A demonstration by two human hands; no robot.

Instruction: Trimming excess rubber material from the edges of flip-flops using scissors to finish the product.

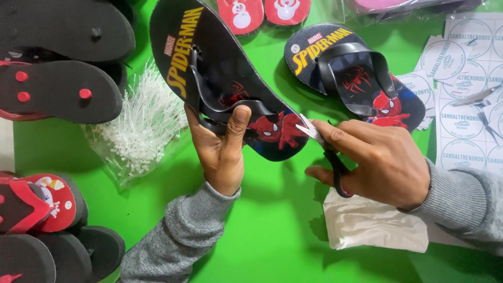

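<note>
Left hand: the left hand [222, 152], in a grey knitted sleeve, was closed around the black rubber flip-flop with a red-and-blue cartoon print [220, 73], thumb pressed on its black strap, fingers wrapped behind the sole.
Held flip-flop: it was lifted off the green worktop [262, 236], tilted, its heel end up towards the far left and its printed toe end down near the right hand.
Right hand: the right hand [374, 160] was curled through the dark handles of a small pair of scissors [327, 152]; the silver blade tips met the edge of the held flip-flop's toe end. I could not tell how far the blades were parted.
Second flip-flop: a matching black printed flip-flop [356, 73] lay flat on the worktop beyond the right hand, strap up.
White bag: a crumpled white plastic bag [372, 222] lay under the right wrist.
Fasteners: a clear plastic bag of white plastic tag fasteners [139, 126] sat just left of the left hand.
Stickers: sheets of round white labels [466, 94] covered the right edge.
Other sandals: black soles with red plugs [57, 91] were stacked at the upper left; red-strapped sandals [36, 202] lay at the lower left.
</note>
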